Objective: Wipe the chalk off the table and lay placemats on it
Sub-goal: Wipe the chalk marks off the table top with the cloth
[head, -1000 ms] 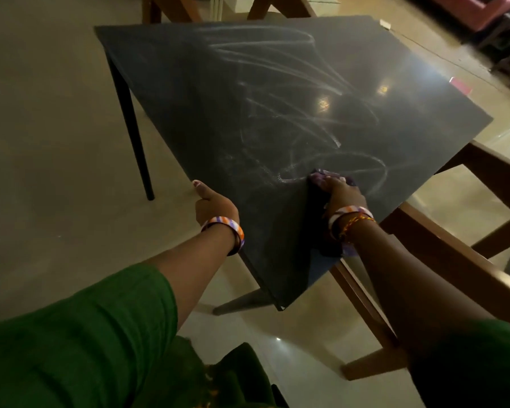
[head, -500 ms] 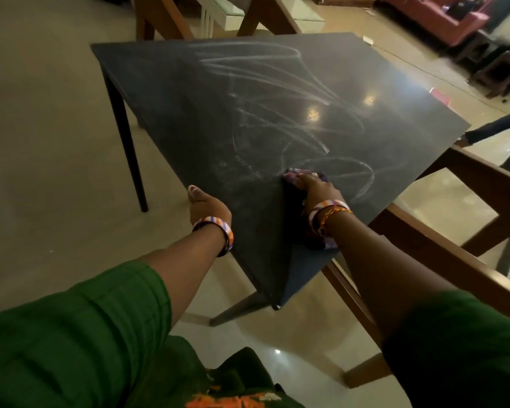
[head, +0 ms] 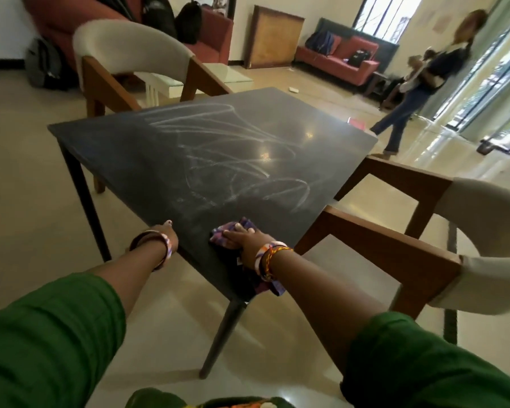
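Our purple checked cloth [head: 233,235] lies on the near corner of the dark desk [head: 124,154], part of it hanging over the edge. Our right hand [head: 245,241] presses it flat with straight fingers. White chalk scrawls [head: 233,160] cover the middle of the desk beyond. Our left hand [head: 167,235] grips the desk's near edge, thumb on top. Wooden chairs [head: 395,254] stand beside the desk.
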Demonstrator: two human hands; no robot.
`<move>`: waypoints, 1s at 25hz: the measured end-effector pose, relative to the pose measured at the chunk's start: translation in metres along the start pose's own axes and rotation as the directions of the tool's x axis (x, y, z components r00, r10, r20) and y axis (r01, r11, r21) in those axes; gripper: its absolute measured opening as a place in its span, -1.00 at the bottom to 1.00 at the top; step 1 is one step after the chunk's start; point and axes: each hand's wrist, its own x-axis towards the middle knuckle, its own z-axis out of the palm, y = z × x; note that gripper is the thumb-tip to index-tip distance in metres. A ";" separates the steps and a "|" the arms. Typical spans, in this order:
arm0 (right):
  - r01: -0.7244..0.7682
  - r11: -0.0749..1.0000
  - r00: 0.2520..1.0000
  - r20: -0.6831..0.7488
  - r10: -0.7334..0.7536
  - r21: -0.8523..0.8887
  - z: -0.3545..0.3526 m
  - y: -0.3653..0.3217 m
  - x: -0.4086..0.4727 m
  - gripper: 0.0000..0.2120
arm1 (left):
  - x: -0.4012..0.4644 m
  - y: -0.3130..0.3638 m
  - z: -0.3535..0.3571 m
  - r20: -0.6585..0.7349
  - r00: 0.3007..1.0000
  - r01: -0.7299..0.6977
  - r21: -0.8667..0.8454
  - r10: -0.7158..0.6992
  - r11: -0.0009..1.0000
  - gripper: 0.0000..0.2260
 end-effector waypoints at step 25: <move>-0.363 0.720 0.848 -0.111 0.519 0.591 0.038 -0.055 -0.022 -0.52 | 0.083 -0.056 -0.091 0.258 0.645 -0.656 0.671 0.719 0.347 -0.25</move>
